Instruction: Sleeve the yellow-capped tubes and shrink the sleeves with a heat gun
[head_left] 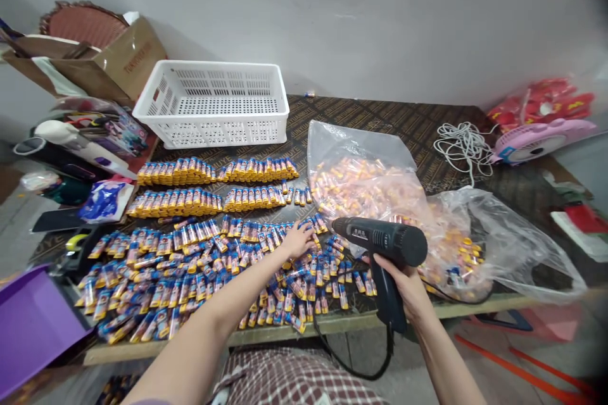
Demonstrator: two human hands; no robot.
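My right hand is wrapped round the handle of a black heat gun, whose nozzle points left. My left hand reaches into the small blue-and-yellow tubes at the middle of the table, fingers bent over them; whether it grips any is too small to tell. Many loose tubes lie spread along the near side. Behind them, neat stacked rows of tubes stand at the left. To the right, a clear plastic bag holds a heap of orange-capped tubes, close behind the heat gun.
A white basket stands at the back left beside a brown paper bag. Farther right lie a coiled white cable and a pink fan. A purple tray is at the left edge. The heat gun's cord hangs over the table's front edge.
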